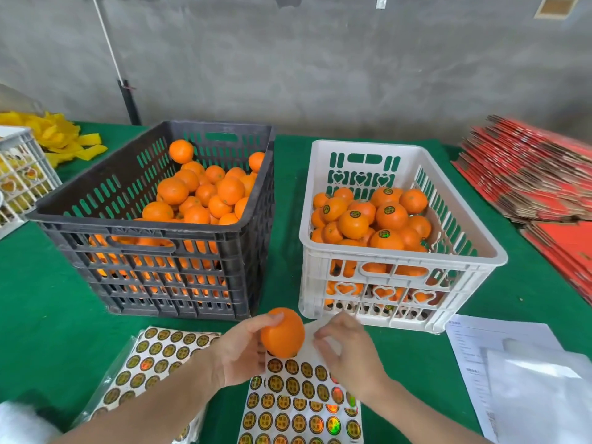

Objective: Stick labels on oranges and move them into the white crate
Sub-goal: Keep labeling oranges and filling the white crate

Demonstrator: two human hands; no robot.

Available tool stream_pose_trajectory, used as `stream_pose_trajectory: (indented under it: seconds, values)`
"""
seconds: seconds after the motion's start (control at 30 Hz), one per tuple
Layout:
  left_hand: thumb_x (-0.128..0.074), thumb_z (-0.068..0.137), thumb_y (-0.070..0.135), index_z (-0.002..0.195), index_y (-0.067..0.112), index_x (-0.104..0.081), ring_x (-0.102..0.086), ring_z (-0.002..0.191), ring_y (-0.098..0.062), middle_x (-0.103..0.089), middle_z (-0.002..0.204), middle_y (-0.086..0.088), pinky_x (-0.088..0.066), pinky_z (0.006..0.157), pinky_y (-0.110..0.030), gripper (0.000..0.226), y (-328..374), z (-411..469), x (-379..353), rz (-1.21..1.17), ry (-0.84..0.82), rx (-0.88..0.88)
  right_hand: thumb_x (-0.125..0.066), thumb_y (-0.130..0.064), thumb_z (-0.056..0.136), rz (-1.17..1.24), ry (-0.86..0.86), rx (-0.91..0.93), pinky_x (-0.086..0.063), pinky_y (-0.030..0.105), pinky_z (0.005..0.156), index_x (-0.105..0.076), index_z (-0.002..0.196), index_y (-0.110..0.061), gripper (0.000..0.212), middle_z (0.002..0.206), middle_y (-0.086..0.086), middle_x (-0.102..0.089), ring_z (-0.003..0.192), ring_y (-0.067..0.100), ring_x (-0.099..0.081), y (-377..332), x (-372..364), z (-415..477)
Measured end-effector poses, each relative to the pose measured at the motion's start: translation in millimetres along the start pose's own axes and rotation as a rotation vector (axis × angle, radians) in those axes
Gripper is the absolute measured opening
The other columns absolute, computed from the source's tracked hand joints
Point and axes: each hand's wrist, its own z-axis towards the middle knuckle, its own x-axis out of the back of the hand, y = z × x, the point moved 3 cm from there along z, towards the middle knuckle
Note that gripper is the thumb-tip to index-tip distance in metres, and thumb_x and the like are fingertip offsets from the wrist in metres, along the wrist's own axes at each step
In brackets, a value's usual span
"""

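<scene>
My left hand (238,350) grips an unlabelled orange (283,334) just above a sheet of round gold labels (298,408) at the table's near edge. My right hand (347,350) hovers beside the orange with thumb and fingers pinched together over the sheet's bare top part; whether a label is between them is too small to tell. The black crate (153,251) on the left holds several plain oranges. The white crate (400,267) on the right holds several oranges with labels on top.
A second label sheet in a plastic sleeve (153,357) lies at the left. White papers (512,363) lie at the right. Red flat cartons (538,181) are stacked far right. Yellow bags (61,136) and a small white basket (22,174) stand at the far left on the green cloth.
</scene>
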Motion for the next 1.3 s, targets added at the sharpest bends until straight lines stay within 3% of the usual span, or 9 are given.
stream_pose_trajectory:
  seconds: [0.1,0.23,0.47,0.67,0.87,0.97,1.07,1.2,1.3]
  values:
    - [-0.090,0.044,0.040,0.126,0.006,-0.052,-0.066,0.100,-0.038,-0.065,0.116,-0.025,-0.053,0.084,-0.045,0.096,2.0,-0.9,-2.3,-0.073,-0.052,0.033,-0.056,-0.032,0.091,0.068,-0.169,-0.095,-0.039,0.017,0.077,-0.071,0.095,-0.021,0.019,0.084,-0.012,-0.051,0.080,0.002,-0.047,-10.6,-22.9,1.9]
    - [-0.076,0.060,0.046,0.126,0.003,-0.053,-0.068,0.093,-0.039,-0.066,0.113,-0.025,-0.052,0.083,-0.046,0.082,8.8,0.2,-2.9,-0.153,-0.086,0.083,-0.057,-0.032,0.090,0.032,-0.125,-0.120,-0.034,0.012,0.075,-0.071,0.101,-0.022,0.020,0.096,-0.007,-0.058,0.088,0.005,-0.050,-12.5,-31.5,5.2]
    - [-0.068,0.059,0.056,0.131,0.003,-0.051,-0.062,0.098,-0.037,-0.063,0.118,-0.022,-0.047,0.087,-0.047,0.091,10.8,2.7,-4.6,-0.152,-0.075,0.193,-0.063,-0.024,0.085,0.021,-0.059,-0.057,-0.027,0.008,0.066,-0.062,0.079,-0.013,0.013,0.073,-0.018,-0.036,0.075,0.003,-0.039,-13.8,-36.0,2.0]
    - [-0.069,0.057,0.058,0.126,0.006,-0.053,-0.061,0.102,-0.037,-0.065,0.117,-0.023,-0.048,0.087,-0.045,0.088,15.5,4.1,-5.0,-0.037,-0.086,0.175,-0.067,-0.006,0.079,0.194,0.020,-0.057,-0.035,0.012,0.063,-0.059,0.069,-0.011,0.014,0.069,-0.014,-0.048,0.066,-0.001,-0.041,-18.3,-33.7,-0.9]
    - [-0.072,0.061,0.054,0.123,0.009,-0.053,-0.062,0.105,-0.033,-0.068,0.112,-0.018,-0.049,0.087,-0.043,0.079,13.4,7.7,9.8,0.138,-0.022,0.136,-0.066,0.004,0.079,0.418,0.048,-0.154,-0.039,0.012,0.063,-0.055,0.068,-0.031,0.038,0.069,-0.012,-0.053,0.069,0.003,-0.051,-13.5,-21.5,-5.6]
    - [-0.077,0.065,0.052,0.122,0.017,-0.054,-0.057,0.108,-0.020,-0.066,0.112,-0.003,-0.039,0.102,-0.040,0.070,12.5,3.6,17.6,0.398,0.103,0.069,-0.060,0.003,0.084,0.507,0.006,-0.341,-0.039,0.009,0.065,-0.060,0.071,-0.025,0.031,0.074,-0.004,-0.059,0.069,0.000,-0.052,-7.0,-14.8,-1.3]
    - [-0.077,0.066,0.049,0.112,0.022,-0.062,-0.062,0.099,-0.011,-0.070,0.104,0.004,-0.043,0.081,-0.023,0.056,18.9,-3.2,20.7,0.571,0.093,-0.059,-0.056,0.003,0.086,0.607,-0.040,-0.496,-0.039,0.009,0.069,-0.063,0.070,-0.018,0.027,0.078,-0.004,-0.064,0.077,0.004,-0.056,-1.4,-8.5,4.5]
    - [-0.083,0.062,0.037,0.110,0.015,-0.063,-0.062,0.108,-0.018,-0.071,0.108,-0.001,-0.042,0.103,-0.035,0.057,26.9,-9.7,15.4,0.403,0.017,-0.177,-0.054,0.005,0.085,0.862,-0.104,-0.572,-0.043,0.031,0.092,-0.069,0.083,-0.008,0.020,0.096,0.007,-0.068,0.093,0.016,-0.058,-12.0,-2.1,15.1]
    - [-0.078,0.059,0.032,0.118,0.006,-0.060,-0.061,0.107,-0.023,-0.068,0.115,-0.010,-0.045,0.098,-0.035,0.067,30.0,-9.5,9.0,0.316,-0.042,-0.203,-0.062,-0.002,0.082,0.959,-0.162,-0.524,-0.042,0.030,0.091,-0.068,0.095,-0.005,0.015,0.095,0.006,-0.066,0.094,0.016,-0.057,-26.5,4.5,25.1]
